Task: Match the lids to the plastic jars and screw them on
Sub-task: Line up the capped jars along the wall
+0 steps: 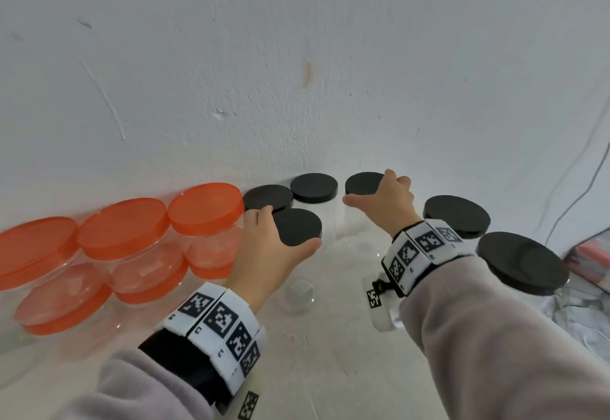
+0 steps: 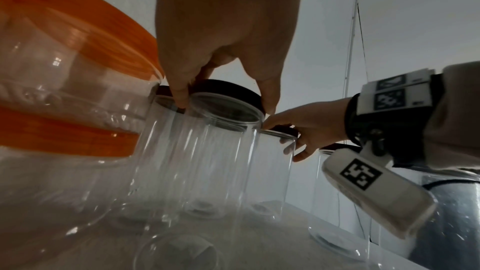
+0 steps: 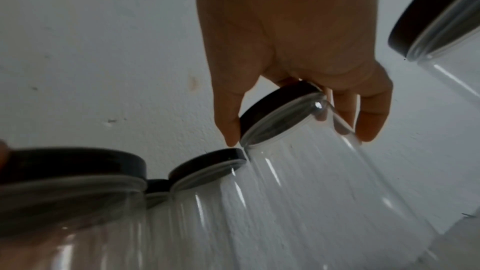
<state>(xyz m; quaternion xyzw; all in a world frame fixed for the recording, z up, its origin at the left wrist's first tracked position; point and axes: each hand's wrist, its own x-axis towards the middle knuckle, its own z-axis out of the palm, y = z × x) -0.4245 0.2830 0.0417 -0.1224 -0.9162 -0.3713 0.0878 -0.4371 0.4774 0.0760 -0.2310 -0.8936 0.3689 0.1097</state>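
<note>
I have both hands down on black lids at once. My left hand reaches over the nearer black lid, thumb curled on the near rim and fingers hooked over the far rim, so it is clamped around that lid from above; the lid sits on a tall clear jar standing upright on the surface, just right of the orange-lidded jars. My right hand grips the farther black lid close to the wall, thumb on the left edge and fingers wrapped down the right side, on a second clear jar. Each lid lies directly under its own palm, with the jar's long axis running straight down from the hand, so I judge the coming move to be a twist about that vertical axis, not a reach. Neither hand is steadying a jar body, so a jar may spin with its lid. From the wrist views both lids look seated level on their rims, though I cannot tell how far the threads are engaged. Other black-lidded jars stand to my right, and two more sit between my hands by the wall.
</note>
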